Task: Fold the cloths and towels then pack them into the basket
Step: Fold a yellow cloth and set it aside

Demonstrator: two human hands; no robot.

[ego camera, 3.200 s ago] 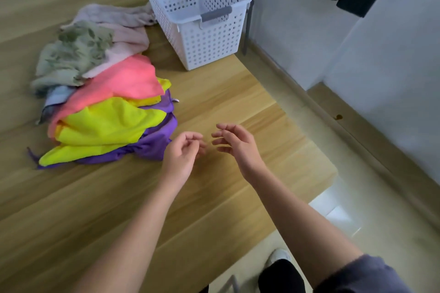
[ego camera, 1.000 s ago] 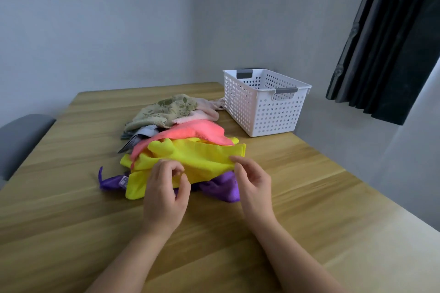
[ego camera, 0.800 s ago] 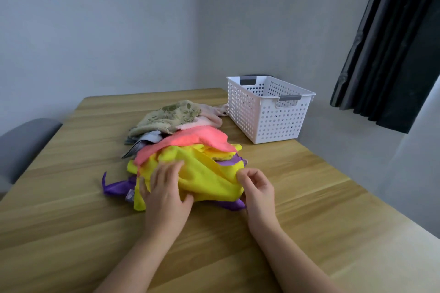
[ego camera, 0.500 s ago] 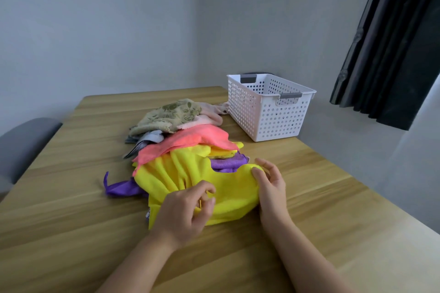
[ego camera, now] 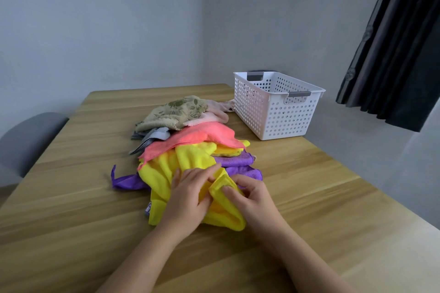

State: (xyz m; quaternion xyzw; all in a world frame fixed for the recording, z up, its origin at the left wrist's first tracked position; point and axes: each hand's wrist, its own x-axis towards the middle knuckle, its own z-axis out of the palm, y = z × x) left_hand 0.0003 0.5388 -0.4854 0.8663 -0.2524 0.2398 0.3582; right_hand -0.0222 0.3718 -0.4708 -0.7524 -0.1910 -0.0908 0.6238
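Head | left hand point(ego camera: 188, 197) flat on yellow cloth point(ego camera: 164, 173); right hand point(ego camera: 250, 200) pinches its fold | risk: tugging may drag pink cloth point(ego camera: 197, 135) along

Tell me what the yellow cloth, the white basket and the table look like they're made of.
Yellow cloth: probably microfibre or a similar soft fabric, with a fuzzy matte pile that bunches into loose folds.
Basket: moulded plastic, smooth and white, with regular round holes and grey handle grips.
Table: solid wood or a wood-look laminate, I can't tell which. It has light grain streaks and a satin sheen.
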